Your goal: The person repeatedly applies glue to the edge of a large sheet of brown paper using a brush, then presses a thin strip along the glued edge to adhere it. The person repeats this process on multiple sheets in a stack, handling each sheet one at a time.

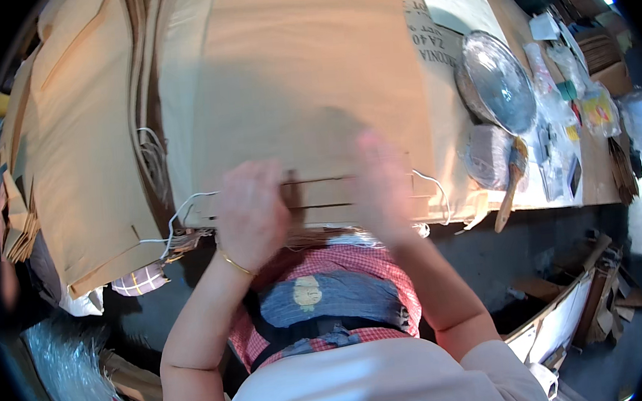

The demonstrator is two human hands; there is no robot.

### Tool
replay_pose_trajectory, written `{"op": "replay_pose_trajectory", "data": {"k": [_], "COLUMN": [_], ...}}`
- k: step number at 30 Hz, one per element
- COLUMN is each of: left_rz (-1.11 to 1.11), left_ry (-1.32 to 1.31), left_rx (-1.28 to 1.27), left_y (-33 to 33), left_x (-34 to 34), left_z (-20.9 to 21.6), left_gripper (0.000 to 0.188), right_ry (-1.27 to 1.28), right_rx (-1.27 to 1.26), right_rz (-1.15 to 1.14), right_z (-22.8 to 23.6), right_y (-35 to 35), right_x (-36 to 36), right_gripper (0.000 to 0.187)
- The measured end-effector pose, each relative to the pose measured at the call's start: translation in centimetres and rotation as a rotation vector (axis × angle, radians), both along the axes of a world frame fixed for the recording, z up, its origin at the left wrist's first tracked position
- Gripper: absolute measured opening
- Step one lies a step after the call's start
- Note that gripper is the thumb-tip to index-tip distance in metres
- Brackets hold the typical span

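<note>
A large brown kraft paper sheet or bag [303, 74] lies flat before me, its near end folded into a narrow band [320, 193]. White cord [179, 219] comes out at the band's left end, and another white cord [438, 185] curves out at its right. My left hand [250, 210], with a yellow bangle at the wrist, is over the left part of the band. Over the right part is my right hand [384, 192], heavily smeared by motion. Blur hides the finger shape of both hands, and whether they touch the paper cannot be made out.
At left lies a stack of brown paper bags [90, 143] with white cords. A metal bowl [497, 85] stands at right, beside a wooden-handled brush [514, 181] and a wrapped roll [487, 157]. Plastic bags [555, 107] lie farther right. Below the table's edge is a box of cardboard scraps [564, 317].
</note>
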State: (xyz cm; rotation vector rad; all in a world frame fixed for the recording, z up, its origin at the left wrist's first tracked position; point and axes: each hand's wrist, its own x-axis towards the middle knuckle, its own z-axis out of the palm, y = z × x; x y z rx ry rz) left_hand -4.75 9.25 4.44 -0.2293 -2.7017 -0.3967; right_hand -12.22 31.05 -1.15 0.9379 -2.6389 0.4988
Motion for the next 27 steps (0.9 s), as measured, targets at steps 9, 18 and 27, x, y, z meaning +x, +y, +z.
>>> {"op": "replay_pose_trajectory", "data": {"k": [9,18,27], "left_rz": [0.270,0.424,0.416], "left_ry": [-0.469,-0.104,-0.082], "left_rx": [-0.162,0.176,0.270], "left_y": [-2.8,-5.3,-5.2], "left_x": [2.4,1.5,1.7], "left_z": [-0.4,-0.8,-1.0], "left_gripper": [0.105,0.042,0.037], "right_ry": [-0.283,-0.277,-0.594], "right_rx": [0.210,-0.229,-0.614], "right_rz": [-0.290,0.258,0.117], "right_z": [3.4,5.0,4.7], "right_y": [6.1,-4.7,-1.3], "right_x": [-0.6,-2.1,-2.7], "right_gripper": [0.089,0.037,0.033]}}
